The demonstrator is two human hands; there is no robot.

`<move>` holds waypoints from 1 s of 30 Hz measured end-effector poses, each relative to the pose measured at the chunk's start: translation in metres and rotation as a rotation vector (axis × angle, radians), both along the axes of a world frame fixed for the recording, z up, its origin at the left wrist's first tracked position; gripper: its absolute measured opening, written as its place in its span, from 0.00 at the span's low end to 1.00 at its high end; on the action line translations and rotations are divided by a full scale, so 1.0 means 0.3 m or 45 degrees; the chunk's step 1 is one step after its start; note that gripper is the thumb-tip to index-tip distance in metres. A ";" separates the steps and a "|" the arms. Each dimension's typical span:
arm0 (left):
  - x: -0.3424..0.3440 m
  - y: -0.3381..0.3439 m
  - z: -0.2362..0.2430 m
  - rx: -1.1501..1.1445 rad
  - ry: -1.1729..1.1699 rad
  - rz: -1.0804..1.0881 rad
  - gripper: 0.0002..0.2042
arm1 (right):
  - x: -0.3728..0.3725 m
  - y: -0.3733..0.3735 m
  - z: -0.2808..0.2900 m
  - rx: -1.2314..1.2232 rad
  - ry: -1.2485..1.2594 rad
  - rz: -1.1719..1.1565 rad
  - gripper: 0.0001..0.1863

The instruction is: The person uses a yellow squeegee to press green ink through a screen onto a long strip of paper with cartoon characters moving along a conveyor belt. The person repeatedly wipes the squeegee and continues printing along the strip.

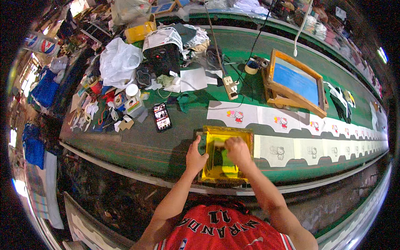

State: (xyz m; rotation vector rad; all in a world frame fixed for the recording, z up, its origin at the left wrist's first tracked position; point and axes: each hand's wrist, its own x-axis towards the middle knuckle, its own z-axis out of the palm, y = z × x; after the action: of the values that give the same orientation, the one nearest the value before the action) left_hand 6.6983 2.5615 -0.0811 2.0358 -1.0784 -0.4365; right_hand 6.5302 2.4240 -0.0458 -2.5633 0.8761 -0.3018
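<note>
A yellow-stained screen printing frame [206,175] lies flat on the green table near its front edge. My left hand [196,156] grips the frame's left side, the thumb pointing up along it. Inside the frame, my right hand [238,151] is closed on a squeegee [218,144], most of which the fingers cover. Yellow ink coats the mesh, with a darker greenish patch in the middle. Just right of the frame lies a white fabric piece [278,151] printed with a grey cartoon cat outline; above it is another piece [232,114] with a coloured print.
Two rows of printed pieces run off to the right. A wooden screen with blue mesh [295,81] leans behind them, near a power strip [230,87]. Left of the frame lie a phone [162,118], a white-capped jar [132,100], a plastic bag [119,62] and scraps. A cable [301,31] hangs overhead.
</note>
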 end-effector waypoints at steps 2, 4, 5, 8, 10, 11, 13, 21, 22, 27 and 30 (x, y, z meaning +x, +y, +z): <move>0.003 0.006 -0.024 -0.017 -0.012 -0.005 0.42 | -0.072 0.138 0.002 -0.137 -0.069 0.073 0.15; -0.001 -0.004 -0.018 0.003 0.024 0.009 0.42 | -0.143 0.259 -0.052 -0.237 -0.202 0.093 0.16; 0.005 0.008 -0.019 0.018 0.041 0.030 0.42 | -0.151 0.313 0.018 -0.241 -0.271 0.193 0.19; 0.007 0.000 -0.013 -0.038 0.031 0.014 0.41 | -0.162 0.371 0.025 -0.158 -0.208 0.086 0.20; 0.009 -0.004 -0.005 -0.043 0.021 0.012 0.41 | -0.155 0.360 0.048 -0.138 -0.218 0.090 0.19; 0.011 -0.003 -0.021 -0.075 -0.009 0.005 0.41 | -0.158 0.350 0.045 -0.125 -0.179 0.098 0.19; 0.007 -0.005 -0.026 -0.106 -0.025 -0.009 0.41 | -0.162 0.340 0.039 -0.107 -0.138 0.095 0.18; 0.001 -0.003 -0.014 -0.062 0.077 -0.033 0.42 | -0.166 0.355 0.064 -0.087 -0.136 0.046 0.21; 0.002 -0.001 -0.015 -0.077 0.087 -0.038 0.42 | -0.165 0.358 0.060 -0.087 -0.136 0.028 0.21; 0.005 0.004 -0.011 -0.059 0.115 -0.010 0.43 | -0.169 0.375 0.064 -0.045 -0.111 0.017 0.23; -0.001 -0.004 -0.017 -0.037 0.125 -0.009 0.44 | -0.188 0.377 0.054 -0.056 -0.143 0.038 0.24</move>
State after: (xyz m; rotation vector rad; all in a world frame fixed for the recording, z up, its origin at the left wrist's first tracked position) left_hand 6.6981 2.5605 -0.0861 1.9650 -1.0273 -0.5158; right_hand 6.4737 2.5369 -0.0296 -2.5690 0.7973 -0.4564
